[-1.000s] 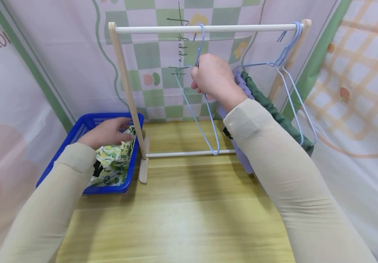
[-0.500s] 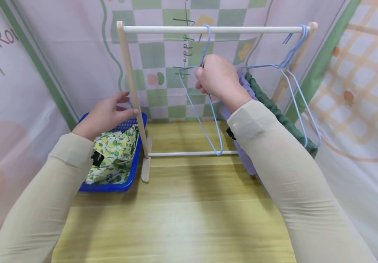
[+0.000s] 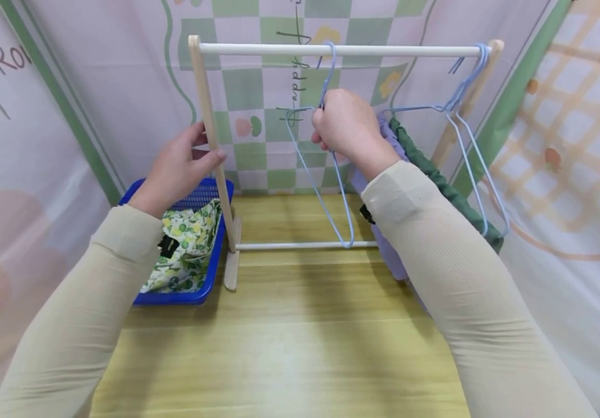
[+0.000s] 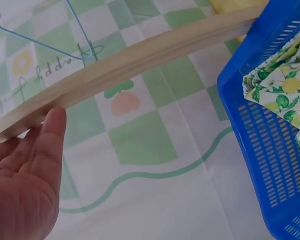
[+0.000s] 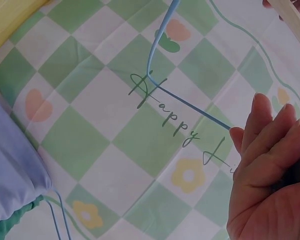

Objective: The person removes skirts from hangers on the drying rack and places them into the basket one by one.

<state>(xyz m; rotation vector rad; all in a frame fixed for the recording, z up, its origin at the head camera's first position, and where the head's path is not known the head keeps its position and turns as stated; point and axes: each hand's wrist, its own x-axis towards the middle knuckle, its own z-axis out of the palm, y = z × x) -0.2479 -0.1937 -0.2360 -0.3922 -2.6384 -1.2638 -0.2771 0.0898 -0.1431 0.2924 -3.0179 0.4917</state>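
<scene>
Right hand [image 3: 344, 125] grips blue hanger [image 3: 326, 174] | left hand [image 3: 180, 165] relaxed against rack post [image 3: 211, 139]

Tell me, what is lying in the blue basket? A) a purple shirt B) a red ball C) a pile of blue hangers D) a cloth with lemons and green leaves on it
D: the blue basket holds a cloth printed with yellow lemons and green leaves, seen in the head view and the left wrist view; the hangers are up on the rack.
</scene>
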